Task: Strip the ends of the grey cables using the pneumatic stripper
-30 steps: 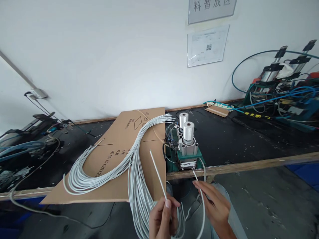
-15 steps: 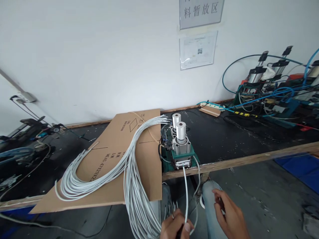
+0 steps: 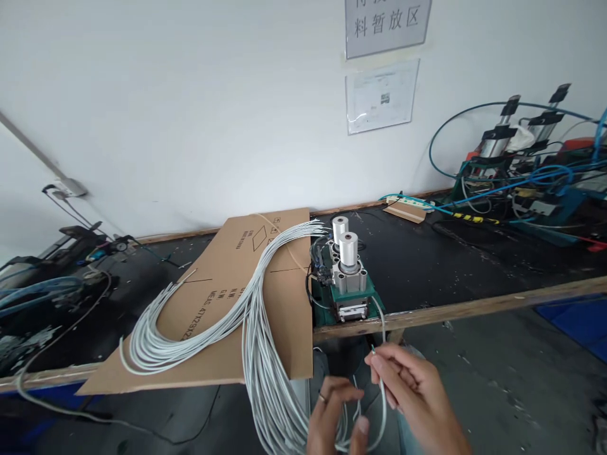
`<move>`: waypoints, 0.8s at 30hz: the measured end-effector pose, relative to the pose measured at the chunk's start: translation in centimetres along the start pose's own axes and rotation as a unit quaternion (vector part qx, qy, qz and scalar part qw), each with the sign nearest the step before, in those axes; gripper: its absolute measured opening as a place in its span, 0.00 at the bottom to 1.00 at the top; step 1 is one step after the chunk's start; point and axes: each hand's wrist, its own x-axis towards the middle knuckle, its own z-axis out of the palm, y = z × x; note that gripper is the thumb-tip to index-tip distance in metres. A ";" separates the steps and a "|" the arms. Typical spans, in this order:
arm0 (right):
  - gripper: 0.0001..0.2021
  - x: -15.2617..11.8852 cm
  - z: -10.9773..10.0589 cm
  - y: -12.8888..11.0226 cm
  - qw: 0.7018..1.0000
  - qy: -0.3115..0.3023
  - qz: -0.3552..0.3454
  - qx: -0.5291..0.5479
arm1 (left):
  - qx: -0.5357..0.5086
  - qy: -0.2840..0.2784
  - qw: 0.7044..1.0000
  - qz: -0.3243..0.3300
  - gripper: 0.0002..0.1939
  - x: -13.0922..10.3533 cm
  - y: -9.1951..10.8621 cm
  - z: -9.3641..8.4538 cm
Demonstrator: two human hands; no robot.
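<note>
My right hand [image 3: 410,382] pinches a white cable near its tip [image 3: 373,348], just below the front edge of the bench. My left hand [image 3: 334,414], wearing a ring, is lower and to the left, with thumb and fingers apart. Cable ends show behind its fingers. Beside it hangs a thick bundle of white cables [image 3: 268,354], which runs up over a flat cardboard sheet [image 3: 289,297]. Above my hands, at the bench edge, stands a small pneumatic machine [image 3: 349,278] with two silver cylinders; its front slot [image 3: 353,311] has no cable in it.
A grey hose [image 3: 380,313] droops from the machine past my right hand. More pneumatic machines [image 3: 496,148] with blue tubes stand on the right of the black bench [image 3: 427,265]. Another device [image 3: 97,246] is at the left. A power strip [image 3: 412,201] lies by the wall.
The white cable has come out of the machine's slot. My left hand has let go of it and opened. My right hand has moved up and left and now pinches the cable near its tip.
</note>
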 end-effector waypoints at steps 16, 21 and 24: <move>0.22 -1.7 0.2 0.6 0.990 -0.128 0.000 -0.060 | -0.201 -0.108 0.964 -0.136 0.06 4.7 2.5 -2.3; 0.22 -1.7 0.0 0.2 0.985 -0.159 0.025 -0.065 | -0.148 -0.151 0.970 -0.117 0.05 5.6 3.4 -2.7; 0.22 -1.7 -0.2 0.0 0.983 -0.172 0.029 -0.060 | -0.114 -0.199 0.967 -0.114 0.07 6.2 4.2 -3.2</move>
